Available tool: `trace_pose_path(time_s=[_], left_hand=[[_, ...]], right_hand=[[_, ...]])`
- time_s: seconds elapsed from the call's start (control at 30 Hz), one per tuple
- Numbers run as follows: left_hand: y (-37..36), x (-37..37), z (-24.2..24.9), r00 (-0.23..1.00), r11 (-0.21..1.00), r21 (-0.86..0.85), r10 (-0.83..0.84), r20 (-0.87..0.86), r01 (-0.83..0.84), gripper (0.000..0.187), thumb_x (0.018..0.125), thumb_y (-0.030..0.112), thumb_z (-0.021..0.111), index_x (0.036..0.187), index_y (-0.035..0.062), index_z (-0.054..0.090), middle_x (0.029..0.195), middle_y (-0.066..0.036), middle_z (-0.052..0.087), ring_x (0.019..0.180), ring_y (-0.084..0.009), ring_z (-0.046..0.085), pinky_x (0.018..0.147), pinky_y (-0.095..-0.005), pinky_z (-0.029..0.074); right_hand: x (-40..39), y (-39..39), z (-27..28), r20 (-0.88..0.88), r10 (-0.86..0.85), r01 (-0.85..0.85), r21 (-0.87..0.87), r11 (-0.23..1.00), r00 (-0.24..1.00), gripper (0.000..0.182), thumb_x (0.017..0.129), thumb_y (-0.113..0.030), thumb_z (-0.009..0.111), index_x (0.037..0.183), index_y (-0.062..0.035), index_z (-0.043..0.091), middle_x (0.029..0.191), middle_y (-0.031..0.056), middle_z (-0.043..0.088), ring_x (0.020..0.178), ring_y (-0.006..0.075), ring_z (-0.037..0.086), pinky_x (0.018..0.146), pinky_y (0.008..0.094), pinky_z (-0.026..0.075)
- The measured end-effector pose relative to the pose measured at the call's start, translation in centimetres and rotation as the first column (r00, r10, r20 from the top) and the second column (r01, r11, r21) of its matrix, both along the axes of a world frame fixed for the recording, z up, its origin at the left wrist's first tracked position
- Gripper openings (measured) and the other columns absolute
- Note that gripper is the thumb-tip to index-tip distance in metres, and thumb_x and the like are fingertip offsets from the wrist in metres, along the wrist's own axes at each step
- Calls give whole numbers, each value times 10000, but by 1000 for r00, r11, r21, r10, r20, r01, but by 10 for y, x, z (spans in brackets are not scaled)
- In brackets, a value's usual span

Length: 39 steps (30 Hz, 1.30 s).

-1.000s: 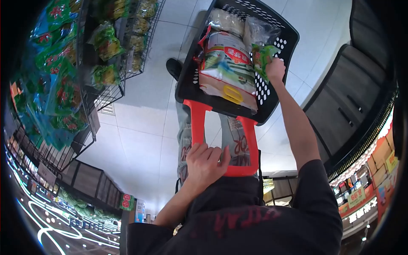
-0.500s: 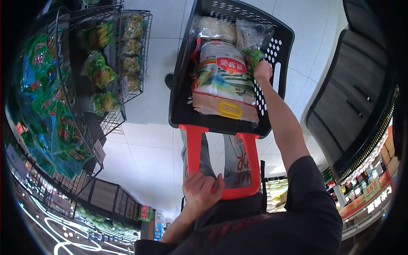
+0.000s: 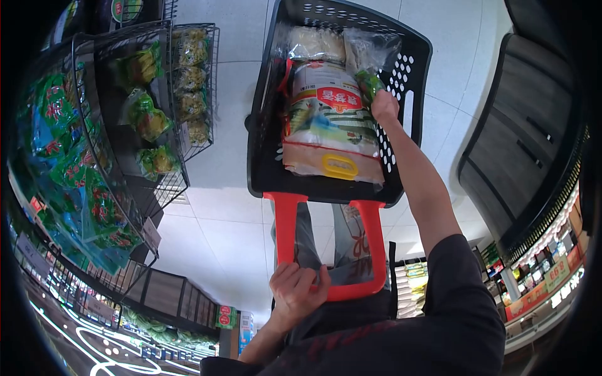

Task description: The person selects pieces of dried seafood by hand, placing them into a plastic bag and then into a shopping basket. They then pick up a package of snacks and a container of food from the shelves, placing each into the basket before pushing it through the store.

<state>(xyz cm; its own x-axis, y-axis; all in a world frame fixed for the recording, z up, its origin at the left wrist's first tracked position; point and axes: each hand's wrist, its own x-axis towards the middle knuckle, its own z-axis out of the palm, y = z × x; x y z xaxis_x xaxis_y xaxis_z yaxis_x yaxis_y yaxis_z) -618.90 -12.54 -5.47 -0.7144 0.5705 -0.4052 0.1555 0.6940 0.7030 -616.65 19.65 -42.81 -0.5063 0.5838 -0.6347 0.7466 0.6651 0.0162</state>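
Note:
My left hand [image 3: 297, 289] is wrapped around the lower left corner of the red handle [image 3: 376, 241] of a black shopping basket [image 3: 263, 169]. Inside the basket, my right hand [image 3: 385, 106] is closed on a green plastic packet [image 3: 369, 83] by the perforated right wall. Most of the packet's lower part is hidden by the fingers. Beside it lies a large rice bag [image 3: 332, 122] with a red label and a yellow grip. Behind that bag are a clear pack of pale food [image 3: 315, 44] and a crinkled clear plastic bag [image 3: 370, 50].
On the left, wire racks [image 3: 213, 94] hold several bagged goods, among them green-and-yellow packs [image 3: 147, 116] and blue-green bags [image 3: 56, 119]. A dark cabinet [image 3: 514, 131] stands on the right. Pale tiled floor [image 3: 232, 219] runs beneath the basket.
The racks and cabinet have shifted slightly in view. My right hand stays on the green packet in the basket, and my left hand keeps its hold on the handle.

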Motion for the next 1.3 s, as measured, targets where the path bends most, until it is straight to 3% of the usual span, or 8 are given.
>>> trace_pose_path(time_s=[0.23,0.43,0.53,0.6,0.83,1.07,1.23,1.3], left_hand=[[3,-2,1,1000,1000,-8,8,7,-8,351,707,25,750,545,105,448,477,-39,429,450,-231,461,483,-344,338],[4,-2,0,1000,1000,-23,0,14,1,348,707,21,749,547,101,450,473,-43,427,444,-231,452,472,-354,330],[4,0,-2,1000,1000,-14,-5,13,5,349,705,8,746,546,96,448,474,-43,426,440,-232,444,470,-359,328],[7,-3,1,1000,1000,-24,-10,16,10,332,701,-12,734,546,90,459,483,-44,445,445,-241,464,473,-362,338],[14,-3,6,1000,998,-67,-8,-13,7,281,694,-18,741,565,73,509,498,-52,485,446,-247,482,474,-369,359],[16,3,2,997,995,-85,-48,-58,43,344,701,1,745,530,83,459,482,-54,447,448,-250,469,467,-368,348],[16,1,6,992,996,-88,-39,-120,28,344,721,-4,731,529,89,461,484,-61,459,440,-250,485,458,-373,352],[17,2,10,984,999,-50,-23,-174,15,346,741,-2,725,531,87,464,481,-55,460,426,-245,483,446,-375,358]], right_hand=[[8,-7,-8,-9,-24,24,4,1000,1000,210,880,-92,528,891,-24,726,946,229,709,908,396,702,825,471,566],[7,-23,-2,73,-182,184,-23,983,981,228,879,-104,528,985,-28,716,1037,242,695,988,415,675,875,484,543],[15,-24,-18,27,-227,227,3,974,974,247,908,-134,525,1044,-54,715,1035,202,710,1004,371,689,873,457,557],[11,-21,-29,136,-207,213,-25,977,969,252,921,-166,529,1061,-68,715,1059,184,711,1031,357,685,888,445,554],[-2,-16,-10,211,-102,126,-108,986,972,248,904,-165,574,1071,-52,719,1141,185,692,1073,359,669,886,434,557],[9,-20,-40,145,-119,139,-137,981,982,232,900,-176,580,1021,-50,732,1112,220,690,1048,360,677,897,450,549],[21,-27,1,57,-224,230,-159,960,973,242,877,-150,578,1024,-4,703,1089,253,682,1055,402,659,879,457,557],[29,-34,48,53,-83,94,-242,966,995,279,860,-131,577,1068,39,648,1046,260,679,1024,415,659,871,475,551]])
